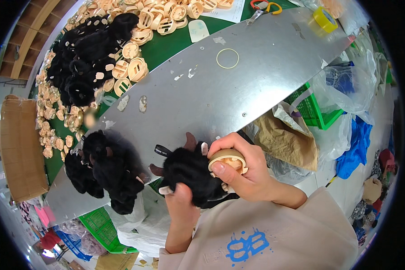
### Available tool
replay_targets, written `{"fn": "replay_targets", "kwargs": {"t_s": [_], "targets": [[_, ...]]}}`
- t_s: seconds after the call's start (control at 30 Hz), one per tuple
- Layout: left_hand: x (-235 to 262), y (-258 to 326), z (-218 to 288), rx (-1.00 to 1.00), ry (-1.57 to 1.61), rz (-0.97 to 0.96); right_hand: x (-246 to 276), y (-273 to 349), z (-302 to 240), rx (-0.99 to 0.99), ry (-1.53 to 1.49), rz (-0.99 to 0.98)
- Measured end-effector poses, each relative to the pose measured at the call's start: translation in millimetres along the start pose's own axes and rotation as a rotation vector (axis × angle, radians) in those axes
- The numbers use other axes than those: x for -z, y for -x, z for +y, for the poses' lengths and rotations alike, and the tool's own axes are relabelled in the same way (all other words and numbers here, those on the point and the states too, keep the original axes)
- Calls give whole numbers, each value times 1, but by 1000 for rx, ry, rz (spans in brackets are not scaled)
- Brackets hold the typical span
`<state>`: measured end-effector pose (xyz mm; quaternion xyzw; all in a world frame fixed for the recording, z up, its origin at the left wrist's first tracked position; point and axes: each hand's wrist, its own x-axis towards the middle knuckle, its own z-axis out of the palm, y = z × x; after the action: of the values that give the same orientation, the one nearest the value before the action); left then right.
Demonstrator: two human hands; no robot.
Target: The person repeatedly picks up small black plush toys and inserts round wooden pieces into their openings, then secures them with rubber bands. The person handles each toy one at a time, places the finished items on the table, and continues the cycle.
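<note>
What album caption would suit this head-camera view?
Left hand holds a black plush toy; right hand grips a rounded tan part beside it.

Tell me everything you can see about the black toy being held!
The toy is black, fluffy and soft-looking. Brown tabs and pale ones stick out, and a black tag juts from its upper left. The left hand grips its lower left; the right hand holds a round tan piece at its right, touching or nearly. It's by the table's near edge.
</note>
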<state>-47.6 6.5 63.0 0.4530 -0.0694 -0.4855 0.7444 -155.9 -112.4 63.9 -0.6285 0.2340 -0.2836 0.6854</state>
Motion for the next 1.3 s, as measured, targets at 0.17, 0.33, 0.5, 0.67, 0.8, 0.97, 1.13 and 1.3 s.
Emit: {"fn": "replay_targets", "kwargs": {"t_s": [0.17,0.33,0.5,0.67,0.8,0.97,1.13,1.3], "targets": [[-3,6,2,65,-189,100,1,1,-6,-19,40,10],[-8,4,1,47,-134,134,3,14,-16,-26,-9,30],[-18,6,5,0,-47,107,-1,14,-16,-141,-58,58],[-22,11,6,63,-62,142,1,14,-15,-94,-16,42],[-20,13,7,101,-119,126,3,12,-16,-116,-18,13],[-21,10,8,78,-97,39,4,10,-13,-48,29,6],[-22,11,6,13,17,70,5,11,-19,-88,23,-6],[-9,19,4,65,54,113,7,8,-21,-87,39,4]]}}
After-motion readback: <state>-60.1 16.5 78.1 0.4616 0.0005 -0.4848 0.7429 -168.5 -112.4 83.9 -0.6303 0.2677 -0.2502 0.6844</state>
